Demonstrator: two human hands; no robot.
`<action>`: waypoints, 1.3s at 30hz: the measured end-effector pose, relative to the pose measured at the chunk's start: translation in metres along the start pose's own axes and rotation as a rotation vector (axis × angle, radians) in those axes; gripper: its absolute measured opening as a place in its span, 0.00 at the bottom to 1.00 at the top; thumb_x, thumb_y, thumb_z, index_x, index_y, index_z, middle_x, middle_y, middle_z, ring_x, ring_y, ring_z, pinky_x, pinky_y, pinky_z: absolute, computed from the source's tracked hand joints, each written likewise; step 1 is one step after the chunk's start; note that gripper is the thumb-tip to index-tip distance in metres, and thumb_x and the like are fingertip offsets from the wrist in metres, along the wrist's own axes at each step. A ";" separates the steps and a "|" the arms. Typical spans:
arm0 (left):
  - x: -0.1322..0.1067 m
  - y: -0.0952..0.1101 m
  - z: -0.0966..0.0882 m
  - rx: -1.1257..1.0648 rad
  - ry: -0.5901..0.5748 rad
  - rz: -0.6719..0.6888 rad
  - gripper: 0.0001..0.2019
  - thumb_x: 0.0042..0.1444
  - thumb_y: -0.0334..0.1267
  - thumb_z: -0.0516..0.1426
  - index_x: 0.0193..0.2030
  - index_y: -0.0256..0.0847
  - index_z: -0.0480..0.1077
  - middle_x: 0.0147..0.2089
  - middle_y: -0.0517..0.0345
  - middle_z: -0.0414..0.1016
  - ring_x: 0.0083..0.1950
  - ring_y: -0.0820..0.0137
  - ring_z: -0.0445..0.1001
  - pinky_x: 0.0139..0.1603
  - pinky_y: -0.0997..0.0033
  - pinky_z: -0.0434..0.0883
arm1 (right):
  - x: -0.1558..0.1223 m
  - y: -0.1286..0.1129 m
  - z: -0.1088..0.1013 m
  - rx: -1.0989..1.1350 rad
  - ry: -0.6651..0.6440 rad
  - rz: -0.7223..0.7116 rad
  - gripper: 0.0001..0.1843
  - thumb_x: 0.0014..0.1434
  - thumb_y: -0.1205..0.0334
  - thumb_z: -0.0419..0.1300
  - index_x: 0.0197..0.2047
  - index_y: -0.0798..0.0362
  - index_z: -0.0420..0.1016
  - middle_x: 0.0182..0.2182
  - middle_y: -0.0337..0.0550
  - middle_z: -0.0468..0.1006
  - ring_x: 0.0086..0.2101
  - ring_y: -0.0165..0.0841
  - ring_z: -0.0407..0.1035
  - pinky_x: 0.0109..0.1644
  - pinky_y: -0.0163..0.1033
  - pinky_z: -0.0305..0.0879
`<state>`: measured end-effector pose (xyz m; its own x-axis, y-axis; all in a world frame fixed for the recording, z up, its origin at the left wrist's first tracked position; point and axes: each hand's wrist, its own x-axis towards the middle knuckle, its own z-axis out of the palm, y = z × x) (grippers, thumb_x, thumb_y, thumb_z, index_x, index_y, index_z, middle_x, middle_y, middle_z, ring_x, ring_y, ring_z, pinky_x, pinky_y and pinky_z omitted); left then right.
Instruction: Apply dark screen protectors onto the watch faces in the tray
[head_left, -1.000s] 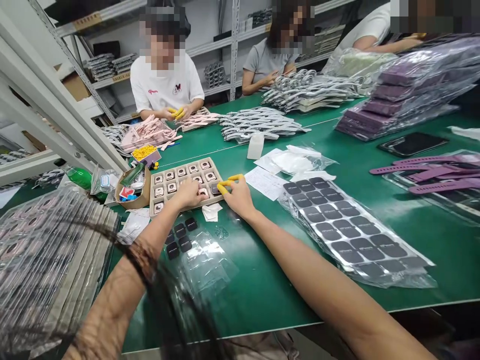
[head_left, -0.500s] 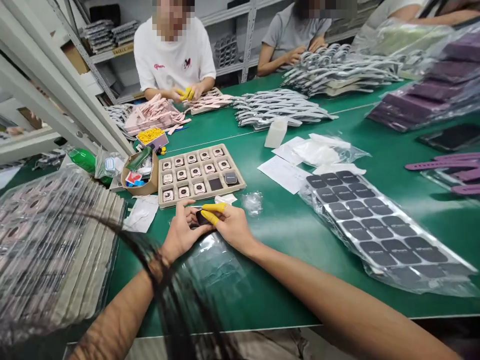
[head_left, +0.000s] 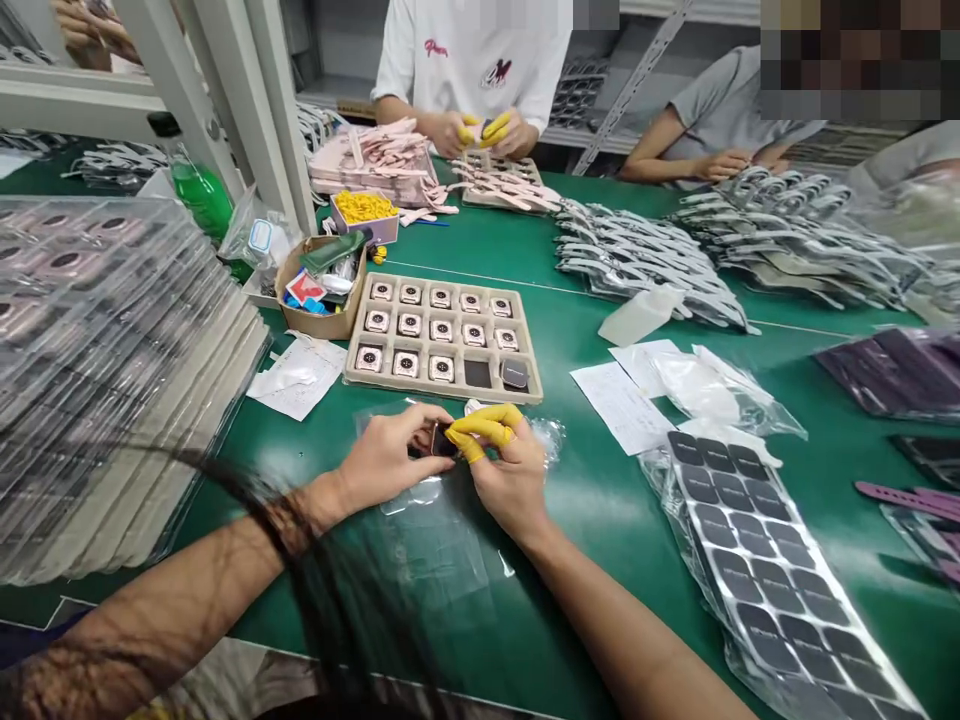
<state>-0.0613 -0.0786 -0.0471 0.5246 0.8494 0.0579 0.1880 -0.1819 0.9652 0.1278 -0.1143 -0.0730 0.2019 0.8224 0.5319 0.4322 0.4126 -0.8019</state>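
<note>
Between my two hands is a small smartwatch body with a dark face (head_left: 444, 440). My left hand (head_left: 394, 452) grips it from the left, thumb below and fingers above. My right hand (head_left: 504, 455) wears yellow finger cots on some fingers, and their tips pinch the watch's right side. Just beyond, a beige tray (head_left: 442, 385) carries rows of pink watch bodies lying back-up. One of its front-row slots (head_left: 478, 374) shows only a dark bottom, and a dark rounded-square piece (head_left: 514, 374) rests in the corner slot. Clear plastic film (head_left: 439, 545) lies under my hands.
Tall stacked trays (head_left: 127, 400) stand at left, near a cardboard box of odds and ends (head_left: 322, 318) and a green bottle (head_left: 201, 195). A sheet of dark square stickers (head_left: 780, 560) lies right. Watch straps (head_left: 645, 250) are heaped behind; co-workers sit across the table.
The view has shifted, so the tray and hands appear further right. My hands still hold the watch, its face now turned more upright. The co-worker opposite has raised both hands slightly.
</note>
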 end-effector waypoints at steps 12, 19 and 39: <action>0.015 -0.001 -0.002 -0.391 0.170 -0.225 0.27 0.48 0.31 0.75 0.53 0.38 0.71 0.44 0.54 0.83 0.44 0.69 0.83 0.48 0.69 0.79 | 0.019 -0.004 -0.047 -0.282 -0.594 0.141 0.06 0.61 0.54 0.72 0.42 0.42 0.87 0.36 0.42 0.83 0.30 0.37 0.75 0.34 0.43 0.71; 0.015 0.000 -0.003 -0.401 0.134 -0.248 0.28 0.43 0.28 0.76 0.51 0.37 0.74 0.42 0.56 0.84 0.39 0.72 0.81 0.45 0.71 0.78 | 0.019 0.030 -0.046 -0.566 -0.258 -0.048 0.07 0.65 0.61 0.67 0.37 0.46 0.89 0.30 0.43 0.81 0.25 0.34 0.70 0.30 0.41 0.64; 0.022 -0.007 -0.004 -0.505 0.214 -0.296 0.29 0.38 0.31 0.78 0.47 0.37 0.74 0.41 0.54 0.86 0.39 0.70 0.82 0.45 0.68 0.79 | 0.019 0.014 -0.027 -0.579 -0.090 -0.024 0.12 0.70 0.51 0.64 0.43 0.47 0.88 0.39 0.49 0.84 0.39 0.42 0.76 0.44 0.48 0.73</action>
<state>-0.0538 -0.0568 -0.0513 0.3229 0.9177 -0.2314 -0.1434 0.2891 0.9465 0.1617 -0.1040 -0.0668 0.1217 0.8561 0.5023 0.8504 0.1710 -0.4975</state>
